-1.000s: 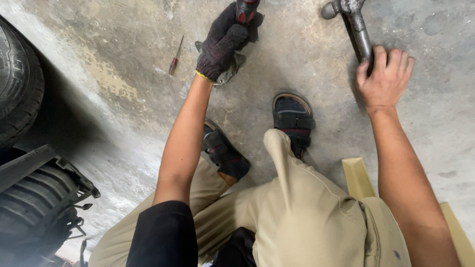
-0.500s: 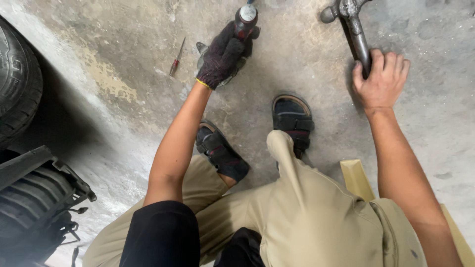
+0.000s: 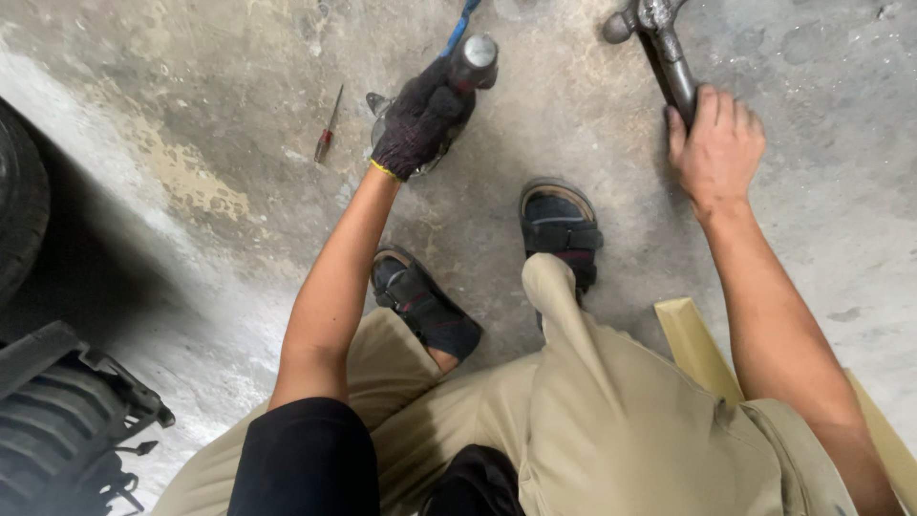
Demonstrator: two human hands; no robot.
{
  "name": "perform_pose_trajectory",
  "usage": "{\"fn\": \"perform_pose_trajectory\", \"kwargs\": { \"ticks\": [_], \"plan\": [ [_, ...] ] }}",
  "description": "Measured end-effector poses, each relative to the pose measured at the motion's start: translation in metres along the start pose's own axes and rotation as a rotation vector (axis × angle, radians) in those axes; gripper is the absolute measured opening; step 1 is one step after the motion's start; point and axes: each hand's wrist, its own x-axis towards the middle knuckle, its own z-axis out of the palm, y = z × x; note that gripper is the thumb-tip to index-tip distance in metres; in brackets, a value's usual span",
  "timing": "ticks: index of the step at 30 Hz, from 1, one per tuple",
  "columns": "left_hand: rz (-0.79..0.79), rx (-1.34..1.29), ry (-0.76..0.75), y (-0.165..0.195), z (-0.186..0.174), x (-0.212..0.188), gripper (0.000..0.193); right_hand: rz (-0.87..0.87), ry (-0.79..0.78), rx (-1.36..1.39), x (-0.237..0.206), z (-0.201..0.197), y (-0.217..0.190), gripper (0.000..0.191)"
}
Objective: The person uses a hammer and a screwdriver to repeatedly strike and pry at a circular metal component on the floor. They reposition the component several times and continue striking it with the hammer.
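I sit low over a stained concrete floor with my knees and sandalled feet in view. My left hand, in a dark knit glove, is closed around a black cylindrical tool handle with a silver end, above a round metal part lying on the floor. A blue strip runs off behind the handle. My bare right hand rests on the dark metal handle of a hammer-like tool lying on the floor, its fingers over the shaft.
A small red-handled screwdriver lies on the floor left of my gloved hand. A tyre and a black ribbed machine part stand at the left. A pale yellow wooden seat edge shows under my right leg.
The view has tilted, so both hands sit a little lower in frame. My left hand has turned the black handle more upright. My right hand stays on the metal tool.
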Motion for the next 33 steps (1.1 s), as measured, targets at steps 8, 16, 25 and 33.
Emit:
{"fn": "perform_pose_trajectory", "kwargs": {
  "ticks": [8, 16, 25, 33],
  "plan": [
    [-0.037, -0.126, -0.029, 0.002, 0.003, 0.0, 0.037, 0.385, -0.273, 0.497, 0.03, -0.094, -0.036, 0.017],
    [-0.068, -0.133, -0.075, 0.021, 0.005, 0.005, 0.039, 0.357, -0.409, 1.121, 0.046, -0.26, -0.093, 0.022],
    [-0.046, -0.101, -0.049, 0.019, 0.003, 0.005, 0.039, 0.296, -0.583, 0.822, 0.084, -0.276, -0.144, 0.019],
    [-0.013, -0.117, -0.069, -0.001, 0.001, -0.001, 0.047, 0.247, -0.604, 0.763, 0.084, -0.271, -0.136, 0.02]
  ]
}}
